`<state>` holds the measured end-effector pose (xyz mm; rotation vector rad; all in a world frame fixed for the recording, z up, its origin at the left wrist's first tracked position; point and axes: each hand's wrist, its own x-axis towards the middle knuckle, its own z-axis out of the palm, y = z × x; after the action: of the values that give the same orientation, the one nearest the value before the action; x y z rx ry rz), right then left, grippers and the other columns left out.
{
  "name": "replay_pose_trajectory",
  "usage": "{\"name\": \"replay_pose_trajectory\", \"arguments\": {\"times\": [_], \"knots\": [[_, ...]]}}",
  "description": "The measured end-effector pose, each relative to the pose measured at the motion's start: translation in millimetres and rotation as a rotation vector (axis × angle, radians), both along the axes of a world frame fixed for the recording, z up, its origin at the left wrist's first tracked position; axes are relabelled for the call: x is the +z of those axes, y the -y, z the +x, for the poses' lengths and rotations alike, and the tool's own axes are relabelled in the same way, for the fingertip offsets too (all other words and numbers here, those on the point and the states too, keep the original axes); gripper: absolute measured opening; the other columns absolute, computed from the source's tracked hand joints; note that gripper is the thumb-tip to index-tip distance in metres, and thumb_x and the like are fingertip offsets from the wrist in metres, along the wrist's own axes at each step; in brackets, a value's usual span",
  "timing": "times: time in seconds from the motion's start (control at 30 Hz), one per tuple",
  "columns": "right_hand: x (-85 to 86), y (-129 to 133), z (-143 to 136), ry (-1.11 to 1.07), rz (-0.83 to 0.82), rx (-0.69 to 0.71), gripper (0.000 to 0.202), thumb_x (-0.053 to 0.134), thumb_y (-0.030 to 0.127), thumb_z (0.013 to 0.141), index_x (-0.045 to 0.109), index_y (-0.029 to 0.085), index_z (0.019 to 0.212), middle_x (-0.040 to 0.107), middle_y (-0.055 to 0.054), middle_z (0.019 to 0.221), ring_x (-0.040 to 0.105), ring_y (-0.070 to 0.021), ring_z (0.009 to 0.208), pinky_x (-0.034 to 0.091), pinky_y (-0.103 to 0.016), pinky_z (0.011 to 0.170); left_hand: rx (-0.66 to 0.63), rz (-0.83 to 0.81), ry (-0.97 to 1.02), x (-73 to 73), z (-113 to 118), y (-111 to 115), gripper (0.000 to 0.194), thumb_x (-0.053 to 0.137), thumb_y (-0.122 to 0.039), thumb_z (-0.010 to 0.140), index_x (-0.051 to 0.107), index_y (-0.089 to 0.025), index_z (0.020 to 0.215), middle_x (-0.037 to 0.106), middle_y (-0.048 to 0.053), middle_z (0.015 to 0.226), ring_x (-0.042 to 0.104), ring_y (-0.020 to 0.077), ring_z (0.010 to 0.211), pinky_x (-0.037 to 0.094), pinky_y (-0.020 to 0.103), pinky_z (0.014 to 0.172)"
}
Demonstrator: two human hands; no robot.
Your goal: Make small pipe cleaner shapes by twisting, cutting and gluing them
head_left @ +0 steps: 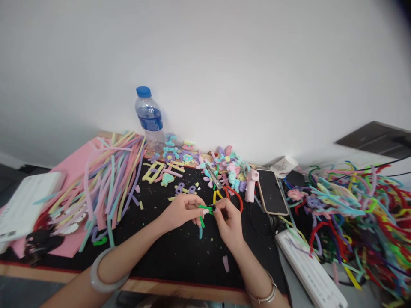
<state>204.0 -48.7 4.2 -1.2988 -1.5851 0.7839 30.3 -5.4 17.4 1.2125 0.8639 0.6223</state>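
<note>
Between my two hands is a green pipe cleaner (201, 222), with a short blue-green end hanging below. My left hand (183, 211) pinches it from the left, thumb and forefinger together. From the right, my right hand (228, 220) pinches its other end at the fingertips. Just beyond my hands lie scissors (236, 199) with red handles and pliers (218, 194) with yellow handles. Small pastel shapes of bent pipe cleaner (167, 179) lie on the black mat (180, 265) ahead of my left hand. A loose pale purple piece (226, 264) rests below my right hand.
Long pastel pipe cleaners (112, 179) are heaped at left on pink paper (72, 160). A water bottle (150, 119) stands by the wall. At right are a pink handheld device (251, 186), a phone (272, 191), a white box (310, 267) and a tangled multicoloured pile (349, 222).
</note>
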Motion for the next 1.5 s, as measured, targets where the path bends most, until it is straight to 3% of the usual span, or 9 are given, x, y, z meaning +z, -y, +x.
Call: {"name": "replay_pose_trajectory", "arguments": {"times": [0.17,0.43,0.73,0.87,0.93,1.07,1.23,1.5], "knots": [[0.5,0,-3,0.126,0.023,0.101,0.016,0.045,0.019,0.085,0.045,0.021,0.069,0.043,0.002,0.065,0.042,-0.0127,0.057,0.033,-0.025,0.053,0.087,-0.022,-0.017,3.7,0,-1,0.025,0.07,-0.036,0.072,0.062,-0.014,0.066,0.062,0.0,0.052,0.061,0.0134,0.048,0.048,0.022,0.051],[2.2,1,-4,0.163,0.042,0.074,0.021,0.043,0.02,0.087,0.042,0.021,0.067,0.039,0.004,0.062,0.04,-0.0124,0.056,0.031,-0.024,0.053,0.028,0.054,-0.007,-1.6,-2,0,0.023,0.06,-0.035,0.081,0.061,-0.015,0.069,0.061,-0.001,0.054,0.064,0.0148,0.053,0.051,0.024,0.057],[-6.6,1,4,0.017,0.0,-0.185,0.024,0.043,0.029,0.089,0.04,0.021,0.067,0.038,0.004,0.06,0.036,-0.0121,0.053,0.03,-0.024,0.049,-0.148,0.021,-0.062,0.8,-2,3,0.027,0.059,-0.036,0.08,0.063,-0.015,0.065,0.063,0.001,0.054,0.062,0.0129,0.05,0.047,0.02,0.051],[-8.3,-1,4,-0.189,-0.064,-0.247,0.022,0.048,0.033,0.088,0.047,0.02,0.071,0.039,0.005,0.06,0.036,-0.0109,0.051,0.03,-0.022,0.048,-0.065,0.003,-0.019,0.2,-4,0,0.019,0.061,-0.032,0.079,0.066,-0.015,0.084,0.071,0.004,0.076,0.065,0.0137,0.061,0.048,0.022,0.057],[-7.8,-3,4,-0.358,-0.092,-0.257,0.021,0.052,0.034,0.086,0.049,0.019,0.072,0.039,0.006,0.058,0.035,-0.0098,0.05,0.029,-0.022,0.047,0.012,-0.013,0.015,-0.1,-5,-2,0.023,0.063,-0.03,0.078,0.064,-0.016,0.096,0.071,0.006,0.085,0.065,0.0148,0.069,0.049,0.023,0.062],[-4.0,-7,4,-0.633,-0.152,-0.137,0.02,0.057,0.035,0.084,0.053,0.019,0.074,0.04,0.007,0.053,0.032,-0.0076,0.045,0.025,-0.021,0.044,0.143,-0.151,0.166,-2.9,-6,-4,0.024,0.067,-0.03,0.078,0.057,-0.017,0.095,0.071,0.005,0.089,0.065,0.0136,0.077,0.049,0.023,0.069],[0.7,-8,4,-0.781,-0.237,0.013,0.022,0.063,0.039,0.079,0.057,0.018,0.075,0.048,0.004,0.059,0.03,-0.0057,0.041,0.024,-0.021,0.042,0.228,-0.362,0.354,-8.2,-8,-5,0.022,0.072,-0.027,0.074,0.056,-0.017,0.087,0.069,0.001,0.08,0.063,0.0088,0.069,0.049,0.018,0.063],[1.9,-5,0,-0.936,-0.42,0.158,0.022,0.071,0.034,0.073,0.061,0.016,0.065,0.05,0.005,0.052,0.028,-0.0036,0.037,0.018,-0.02,0.039,0.231,-0.459,0.349,-7.8,-2,-1,0.032,0.083,-0.028,0.06,0.066,-0.014,0.084,0.065,-0.001,0.065,0.061,0.0083,0.058,0.05,0.018,0.056]]}}
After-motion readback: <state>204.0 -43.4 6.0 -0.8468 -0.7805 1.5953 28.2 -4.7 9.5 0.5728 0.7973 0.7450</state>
